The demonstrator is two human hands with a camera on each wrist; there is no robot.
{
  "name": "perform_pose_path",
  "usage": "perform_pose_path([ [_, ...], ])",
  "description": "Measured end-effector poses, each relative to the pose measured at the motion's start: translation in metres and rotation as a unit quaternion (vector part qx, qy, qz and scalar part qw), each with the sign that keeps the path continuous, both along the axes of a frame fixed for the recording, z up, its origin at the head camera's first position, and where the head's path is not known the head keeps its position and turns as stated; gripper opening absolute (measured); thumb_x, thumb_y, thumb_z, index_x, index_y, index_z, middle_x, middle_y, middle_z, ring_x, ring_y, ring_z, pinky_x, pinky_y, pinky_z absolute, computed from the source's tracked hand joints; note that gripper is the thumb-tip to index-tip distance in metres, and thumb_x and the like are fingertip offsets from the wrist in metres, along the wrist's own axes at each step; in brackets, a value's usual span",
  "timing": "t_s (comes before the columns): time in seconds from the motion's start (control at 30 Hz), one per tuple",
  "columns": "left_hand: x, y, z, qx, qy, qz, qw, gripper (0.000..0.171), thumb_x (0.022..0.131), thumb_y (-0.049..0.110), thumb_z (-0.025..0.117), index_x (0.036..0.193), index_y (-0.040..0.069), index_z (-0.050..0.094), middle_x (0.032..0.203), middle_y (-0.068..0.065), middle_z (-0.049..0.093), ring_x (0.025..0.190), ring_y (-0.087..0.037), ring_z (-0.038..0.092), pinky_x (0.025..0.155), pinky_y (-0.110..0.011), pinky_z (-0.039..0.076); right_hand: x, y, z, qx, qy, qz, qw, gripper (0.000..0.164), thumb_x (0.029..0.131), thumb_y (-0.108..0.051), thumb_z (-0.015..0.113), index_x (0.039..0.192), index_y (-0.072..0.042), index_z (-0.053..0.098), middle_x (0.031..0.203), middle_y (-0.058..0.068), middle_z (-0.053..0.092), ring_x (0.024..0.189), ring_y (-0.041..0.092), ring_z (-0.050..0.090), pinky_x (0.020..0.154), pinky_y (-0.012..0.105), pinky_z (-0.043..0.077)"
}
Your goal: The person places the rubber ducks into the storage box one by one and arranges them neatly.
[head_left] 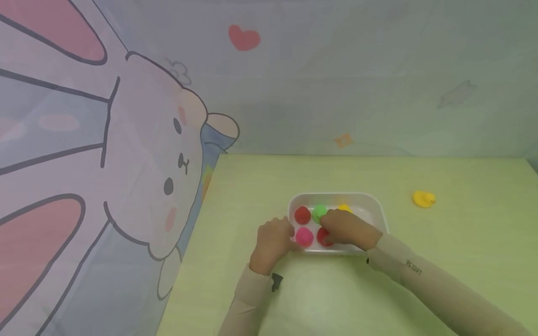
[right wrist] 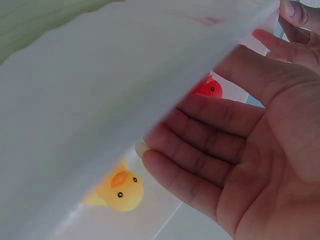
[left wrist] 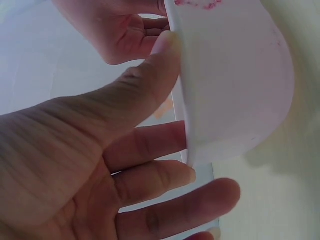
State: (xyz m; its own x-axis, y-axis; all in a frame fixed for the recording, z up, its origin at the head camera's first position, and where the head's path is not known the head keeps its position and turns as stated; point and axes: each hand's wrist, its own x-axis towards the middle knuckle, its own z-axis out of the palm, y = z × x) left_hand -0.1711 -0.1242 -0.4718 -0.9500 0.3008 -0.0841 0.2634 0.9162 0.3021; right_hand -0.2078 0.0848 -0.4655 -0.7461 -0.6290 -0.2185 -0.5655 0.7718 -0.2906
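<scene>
A white plastic tray [head_left: 376, 212] stands on the table with small rubber ducks inside. My left hand [head_left: 273, 240] grips its left end, thumb and fingers on either side of the rim, as the left wrist view shows. Reaching over the near rim, my right hand [head_left: 346, 228] has its fingers curled down around a red rubber duck [head_left: 323, 237], partly covering it; those fingertips are hidden. Beside it are a pink duck [head_left: 304, 237], a green duck [head_left: 319, 213] and another red duck [head_left: 302, 215]. A yellow duck [right wrist: 122, 192] shows below the right fingers in the right wrist view.
Another yellow duck [head_left: 423, 199] sits on the pale green table [head_left: 462, 261], right of the tray. Behind the table hangs a backdrop cloth [head_left: 336, 70] with a large cartoon rabbit [head_left: 147, 154] at left.
</scene>
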Motion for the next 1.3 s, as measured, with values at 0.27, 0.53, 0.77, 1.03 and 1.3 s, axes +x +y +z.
perform_pose_path([
  [0.27,0.000,0.002,0.003,0.000,0.000,-0.001,1.0000,0.037,0.074,0.034,0.091,0.081,0.012,0.063,0.063,0.004,0.050,0.058,-0.013,0.042,0.051,-0.027,0.036,0.004,0.003,0.000,-0.005,-0.007,-0.004,1.000,0.032,0.081,-0.008,0.081,0.070,-0.013,0.052,0.066,-0.001,0.045,0.064,0.015,0.041,0.063,0.026,0.038],
  [0.53,-0.001,0.004,0.006,0.004,-0.001,-0.003,1.0000,0.039,0.074,0.034,0.091,0.080,0.012,0.059,0.062,0.003,0.049,0.058,-0.013,0.041,0.052,-0.027,0.036,0.005,0.005,-0.001,0.002,-0.011,-0.013,1.000,0.031,0.083,-0.011,0.080,0.072,-0.012,0.052,0.066,-0.001,0.044,0.063,0.015,0.040,0.062,0.026,0.037],
  [0.77,-0.002,0.005,0.006,0.003,-0.010,0.000,0.9999,0.037,0.074,0.034,0.091,0.083,0.012,0.063,0.063,0.003,0.051,0.058,-0.013,0.043,0.053,-0.027,0.036,0.004,0.016,0.006,-0.009,-0.022,-0.039,0.999,0.032,0.086,-0.016,0.076,0.068,-0.014,0.050,0.065,-0.001,0.043,0.062,0.014,0.039,0.061,0.028,0.036],
  [1.03,0.000,0.003,0.005,0.010,-0.011,0.001,0.9999,0.036,0.075,0.031,0.091,0.081,0.011,0.061,0.061,0.003,0.048,0.058,-0.013,0.041,0.053,-0.027,0.034,-0.011,0.051,0.017,-0.012,0.044,-0.038,0.998,0.032,0.090,-0.023,0.075,0.070,-0.013,0.053,0.064,-0.002,0.044,0.062,0.016,0.041,0.061,0.030,0.037],
  [1.3,0.002,0.000,0.001,-0.007,-0.002,-0.007,1.0000,0.036,0.075,0.033,0.090,0.080,0.011,0.062,0.063,0.003,0.048,0.058,-0.014,0.043,0.052,-0.028,0.037,-0.019,0.101,0.025,-0.014,0.045,-0.090,0.995,0.026,0.094,-0.022,0.072,0.077,-0.010,0.057,0.068,-0.001,0.047,0.063,0.017,0.043,0.059,0.032,0.037],
])
